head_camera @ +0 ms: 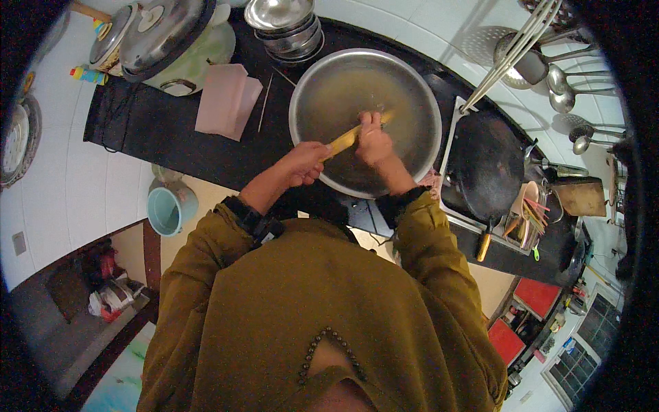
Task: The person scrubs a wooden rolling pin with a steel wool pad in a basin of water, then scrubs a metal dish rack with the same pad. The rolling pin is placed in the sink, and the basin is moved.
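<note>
A wide metal basin (pixel 304 110) of cloudy, yellowish water stands on the black counter before me. Over it I hold a long, flat yellow strip (pixel 344 143), whose material I cannot tell. My left hand (pixel 307 160) grips its near end at the basin's left rim. My right hand (pixel 374 138) is closed around the strip farther up, over the middle of the basin. The strip's far end slants up and right, and seems to reach the water. The right fingers hide part of it.
Stacked metal bowls (pixel 288 31) stand behind the basin. Left are pink folded sheets (pixel 226 100), a thin stick (pixel 265 103) and a large lidded pot (pixel 165 41). On the right, a black wok (pixel 486 159) with a wooden handle sits on the stove. A blue bucket (pixel 167 211) stands below, left.
</note>
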Motion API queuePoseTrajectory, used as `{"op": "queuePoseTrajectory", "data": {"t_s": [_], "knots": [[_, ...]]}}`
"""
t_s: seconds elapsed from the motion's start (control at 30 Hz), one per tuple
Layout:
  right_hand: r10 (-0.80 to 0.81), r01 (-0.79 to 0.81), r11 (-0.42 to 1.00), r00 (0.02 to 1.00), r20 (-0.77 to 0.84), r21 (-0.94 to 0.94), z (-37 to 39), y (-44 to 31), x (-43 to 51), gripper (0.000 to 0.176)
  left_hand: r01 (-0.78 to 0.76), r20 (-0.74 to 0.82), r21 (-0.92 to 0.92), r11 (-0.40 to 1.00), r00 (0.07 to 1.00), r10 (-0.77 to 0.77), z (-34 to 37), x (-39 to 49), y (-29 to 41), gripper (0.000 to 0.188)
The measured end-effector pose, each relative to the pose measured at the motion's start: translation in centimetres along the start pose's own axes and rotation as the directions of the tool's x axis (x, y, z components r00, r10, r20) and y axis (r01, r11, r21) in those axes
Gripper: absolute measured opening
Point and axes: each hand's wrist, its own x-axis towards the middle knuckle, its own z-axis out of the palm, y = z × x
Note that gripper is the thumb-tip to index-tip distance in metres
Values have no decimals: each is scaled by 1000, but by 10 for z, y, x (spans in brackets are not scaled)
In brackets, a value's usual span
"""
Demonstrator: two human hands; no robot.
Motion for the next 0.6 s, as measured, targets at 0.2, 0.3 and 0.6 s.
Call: {"op": "queuePoseTrajectory", "data": {"t_s": [0.2, 0.3, 0.6], "knots": [[-50, 56, 991, 998, -44, 124, 1, -30, -25, 63, 47, 3, -4, 999, 999, -47, 0, 8, -2, 30], [-80, 84, 968, 996, -25, 236, -3, -42, -36, 63, 27, 4, -1, 1000, 1000, -27, -1, 11, -2, 33], [-209, 199, 955, 978, 24, 218, -8, -49, -55, 51, 27, -13, 120, 992, 1000, -26, 0, 15, -4, 38]]}}
